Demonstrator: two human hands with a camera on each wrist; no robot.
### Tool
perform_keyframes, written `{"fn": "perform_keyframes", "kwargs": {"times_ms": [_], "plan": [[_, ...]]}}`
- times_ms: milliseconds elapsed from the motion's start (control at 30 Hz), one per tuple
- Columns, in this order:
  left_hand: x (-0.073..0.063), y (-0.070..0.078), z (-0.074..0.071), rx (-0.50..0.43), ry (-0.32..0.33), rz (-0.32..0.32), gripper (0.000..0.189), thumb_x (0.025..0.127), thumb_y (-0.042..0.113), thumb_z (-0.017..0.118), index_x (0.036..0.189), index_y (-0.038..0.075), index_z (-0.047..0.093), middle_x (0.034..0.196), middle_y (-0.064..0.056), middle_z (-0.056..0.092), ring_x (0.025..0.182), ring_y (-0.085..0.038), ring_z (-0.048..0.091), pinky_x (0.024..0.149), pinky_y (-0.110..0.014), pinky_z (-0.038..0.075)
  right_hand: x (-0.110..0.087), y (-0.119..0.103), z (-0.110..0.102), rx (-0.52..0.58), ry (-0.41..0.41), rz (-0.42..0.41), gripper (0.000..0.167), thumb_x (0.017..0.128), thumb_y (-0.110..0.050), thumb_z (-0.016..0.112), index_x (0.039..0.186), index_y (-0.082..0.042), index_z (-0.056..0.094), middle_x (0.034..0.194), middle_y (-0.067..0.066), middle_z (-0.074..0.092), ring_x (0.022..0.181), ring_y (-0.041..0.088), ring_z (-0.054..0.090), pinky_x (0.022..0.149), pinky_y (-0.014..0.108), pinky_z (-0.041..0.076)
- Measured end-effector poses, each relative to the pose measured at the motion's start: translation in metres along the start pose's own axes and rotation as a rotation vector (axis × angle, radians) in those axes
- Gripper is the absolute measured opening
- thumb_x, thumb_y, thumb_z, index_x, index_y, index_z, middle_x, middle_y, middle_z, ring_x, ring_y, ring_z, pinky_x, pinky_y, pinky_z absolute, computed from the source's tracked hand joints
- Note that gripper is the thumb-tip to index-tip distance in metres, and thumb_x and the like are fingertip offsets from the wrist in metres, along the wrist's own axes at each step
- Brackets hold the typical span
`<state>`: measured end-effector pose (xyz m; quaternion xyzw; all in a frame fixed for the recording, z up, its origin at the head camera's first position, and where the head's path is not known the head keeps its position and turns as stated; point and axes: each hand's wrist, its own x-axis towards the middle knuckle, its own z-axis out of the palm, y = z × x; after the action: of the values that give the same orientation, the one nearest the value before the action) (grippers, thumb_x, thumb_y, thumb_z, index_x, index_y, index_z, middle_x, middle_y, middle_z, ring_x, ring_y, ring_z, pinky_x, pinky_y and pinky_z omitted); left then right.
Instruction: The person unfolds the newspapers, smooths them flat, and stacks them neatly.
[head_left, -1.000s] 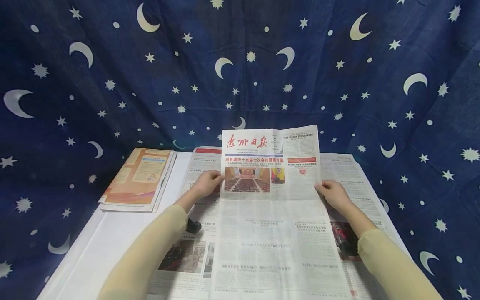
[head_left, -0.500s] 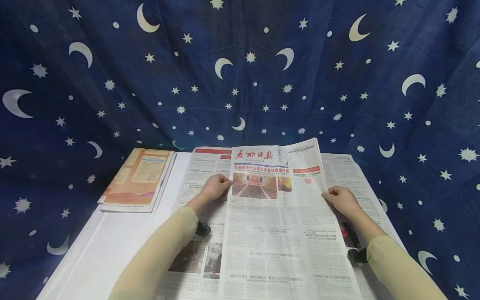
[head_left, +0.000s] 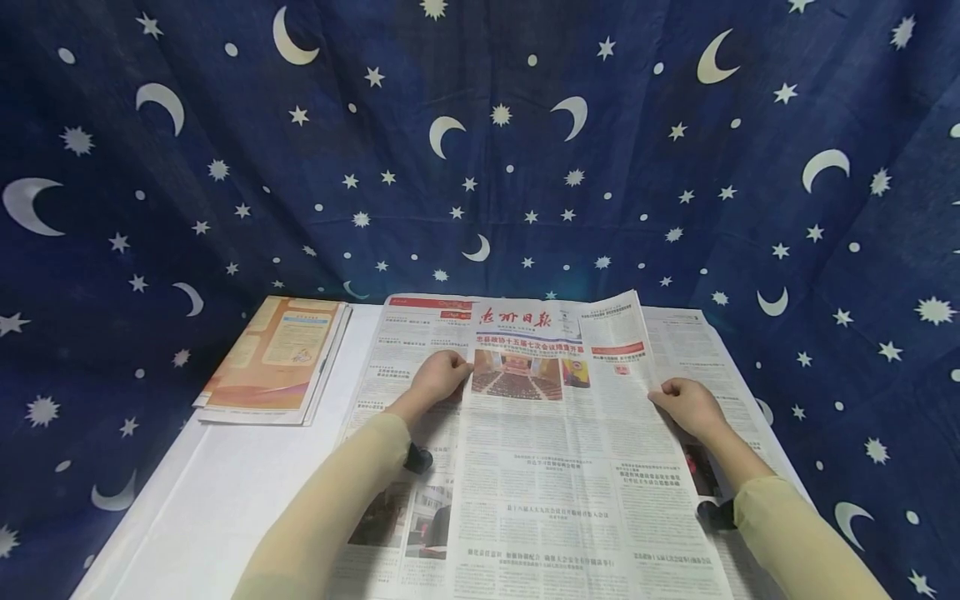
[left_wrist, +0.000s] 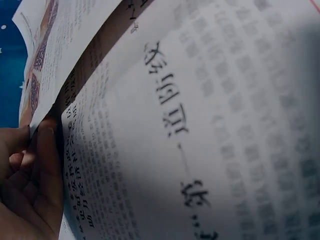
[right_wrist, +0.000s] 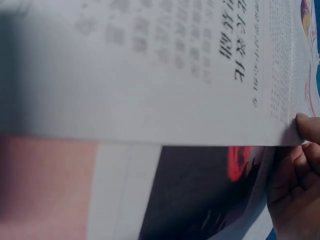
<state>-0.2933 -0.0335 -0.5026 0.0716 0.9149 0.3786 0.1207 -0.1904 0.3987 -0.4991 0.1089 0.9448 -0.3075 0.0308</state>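
Observation:
A long newspaper sheet (head_left: 555,442) with a red masthead and a hall photo lies over a wider spread newspaper (head_left: 397,358) in the head view. My left hand (head_left: 441,377) pinches its left edge beside the photo; the left wrist view shows thumb and fingers (left_wrist: 47,165) gripping that edge, raised above the pages below. On the opposite side my right hand (head_left: 688,407) pinches the right edge between thumb and fingers, as the right wrist view also shows. The sheet's upper right corner tilts up a little. Its bottom end runs out of view.
A stack of folded papers with an orange cover (head_left: 273,358) lies at the left of the white table (head_left: 225,500). Behind the table hangs a dark blue curtain (head_left: 480,150) with moons and stars. Black wrist cameras (head_left: 418,458) sit at both cuffs.
Both hands have shifted to the right and slightly lower with the sheet. Its top, which stood up higher, has come down towards the spread newspaper. Both hands keep their hold.

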Motion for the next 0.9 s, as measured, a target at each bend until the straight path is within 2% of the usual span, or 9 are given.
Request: {"fn": "perform_keyframes", "kwargs": {"times_ms": [200,467,900], "plan": [[-0.003,0.004,0.000,0.118,0.023,-0.007,0.029,0.103,0.035,0.061,0.086,0.012,0.064,0.074,-0.002,0.063,0.064,-0.015,0.058,0.057,-0.028,0.047,0.001,0.001,0.002,-0.029,0.006,0.017,0.027,0.098,-0.022,0.066,0.097,0.004,0.064,0.081,0.012,0.063,0.069,0.022,0.058,0.055,0.030,0.045],[0.002,0.004,0.004,0.223,0.030,-0.023,0.030,0.102,0.035,0.063,0.082,0.013,0.061,0.071,-0.001,0.061,0.062,-0.014,0.058,0.054,-0.026,0.046,0.003,0.000,0.002,-0.062,0.005,0.022,0.026,0.098,-0.023,0.067,0.092,0.002,0.062,0.079,0.011,0.061,0.069,0.022,0.057,0.055,0.030,0.044],[-0.001,0.013,0.004,0.273,0.039,-0.043,0.031,0.105,0.037,0.057,0.086,0.012,0.060,0.075,-0.002,0.060,0.066,-0.016,0.057,0.059,-0.031,0.048,0.006,-0.004,-0.002,-0.084,-0.031,0.063,0.029,0.099,-0.026,0.066,0.092,0.002,0.059,0.080,0.012,0.059,0.072,0.023,0.056,0.057,0.032,0.043]]}}
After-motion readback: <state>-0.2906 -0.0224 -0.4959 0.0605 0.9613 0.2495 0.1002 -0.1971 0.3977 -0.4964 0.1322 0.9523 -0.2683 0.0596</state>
